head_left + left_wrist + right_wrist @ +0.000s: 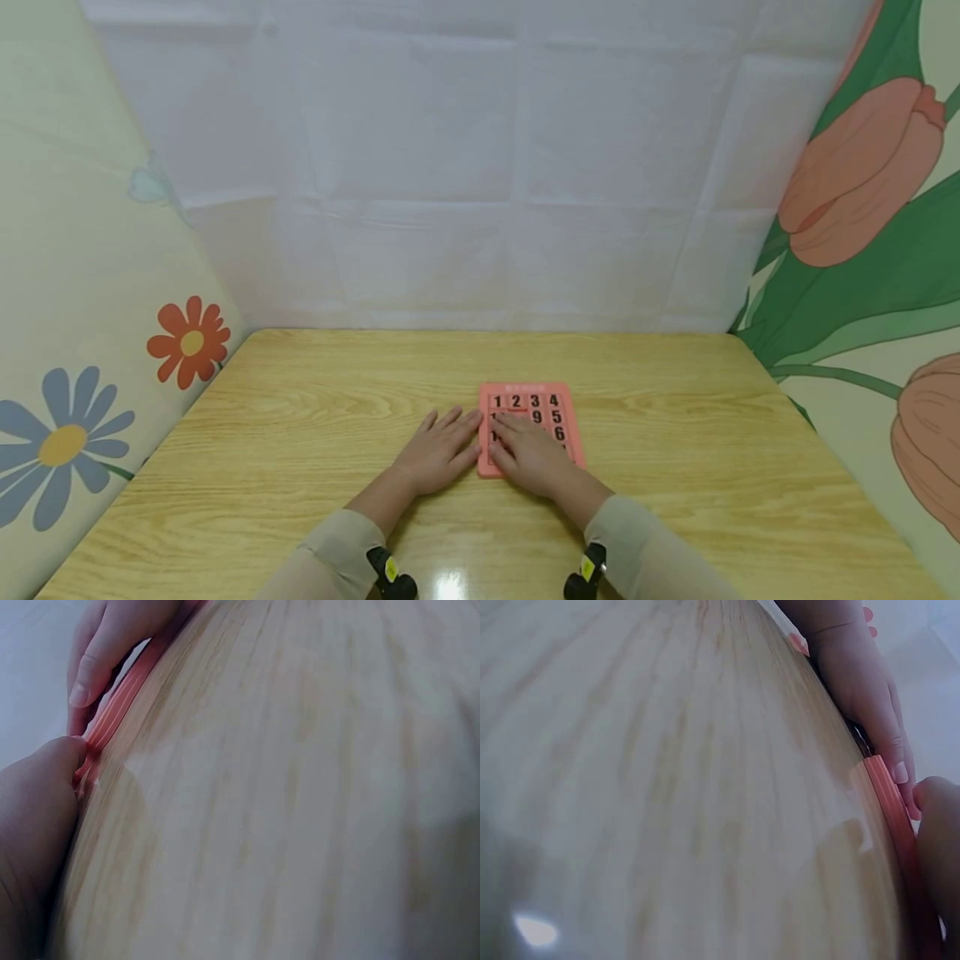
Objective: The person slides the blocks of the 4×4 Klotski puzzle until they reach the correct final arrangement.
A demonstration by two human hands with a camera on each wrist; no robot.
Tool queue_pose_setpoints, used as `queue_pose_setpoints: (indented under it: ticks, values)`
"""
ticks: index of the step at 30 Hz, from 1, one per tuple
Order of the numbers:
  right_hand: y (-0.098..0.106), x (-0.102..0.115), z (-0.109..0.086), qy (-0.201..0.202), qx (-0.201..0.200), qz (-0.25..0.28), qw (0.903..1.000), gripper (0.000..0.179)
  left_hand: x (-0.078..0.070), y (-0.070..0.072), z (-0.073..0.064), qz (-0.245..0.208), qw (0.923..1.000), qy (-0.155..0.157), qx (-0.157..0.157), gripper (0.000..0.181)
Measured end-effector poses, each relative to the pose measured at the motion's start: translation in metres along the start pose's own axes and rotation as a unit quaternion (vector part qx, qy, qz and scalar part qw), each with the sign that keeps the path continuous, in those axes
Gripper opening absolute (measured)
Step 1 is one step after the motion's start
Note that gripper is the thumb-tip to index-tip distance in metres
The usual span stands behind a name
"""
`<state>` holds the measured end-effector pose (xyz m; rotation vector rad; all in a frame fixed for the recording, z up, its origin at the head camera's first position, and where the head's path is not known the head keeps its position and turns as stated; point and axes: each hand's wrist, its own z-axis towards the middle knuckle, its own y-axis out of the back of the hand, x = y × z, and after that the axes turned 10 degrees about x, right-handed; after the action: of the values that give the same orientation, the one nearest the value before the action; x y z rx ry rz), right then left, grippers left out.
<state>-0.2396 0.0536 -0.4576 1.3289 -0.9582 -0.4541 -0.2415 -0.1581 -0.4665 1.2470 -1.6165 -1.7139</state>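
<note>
A pink number sliding puzzle lies flat on the wooden table, with black numerals on its tiles. The top row reads 1, 2, 3, 4; 9, 5 and 6 show farther down. My left hand rests with extended fingers at the puzzle's left edge, its fingertips touching the frame. Across the lower left tiles lies my right hand, fingers fairly straight, hiding several numerals. Low in the left wrist view, the left thumb meets the puzzle's side. The right wrist view shows the puzzle's pink edge between both hands.
The wood-grain table extends around the puzzle. A white cloth hangs behind its far edge. Flower-printed panels stand at the left and right. Black wrist devices sit at both cuffs.
</note>
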Motion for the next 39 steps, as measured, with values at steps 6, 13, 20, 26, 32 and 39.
queue_pose_setpoints:
  ticks: [6, 13, 20, 26, 32, 39]
  values:
    - [0.002, -0.008, -0.009, -0.017, -0.019, -0.002, 0.9997, 0.051, 0.0, 0.002, 0.0, 0.006, 1.0, 0.006, 0.0, 0.058]
    - [0.005, -0.02, -0.019, -0.033, -0.036, 0.007, 0.9988, 0.05, 0.002, 0.003, 0.0, 0.01, 0.9999, 0.008, 0.002, 0.059]
    - [0.005, -0.025, -0.024, -0.034, -0.049, 0.005, 0.9982, 0.049, 0.003, 0.004, 0.0, 0.008, 1.0, 0.005, 0.003, 0.059]
    - [0.005, -0.023, -0.021, -0.036, -0.038, 0.005, 0.9986, 0.049, 0.003, 0.003, 0.001, 0.01, 0.9999, 0.005, 0.002, 0.059]
    - [0.004, -0.017, -0.017, -0.036, -0.022, 0.006, 0.9991, 0.05, 0.002, 0.003, 0.0, 0.014, 0.9999, 0.007, 0.002, 0.059]
    - [0.003, -0.012, -0.014, -0.035, -0.011, 0.002, 0.9993, 0.05, 0.0, 0.003, 0.0, 0.011, 0.9999, 0.007, 0.005, 0.059]
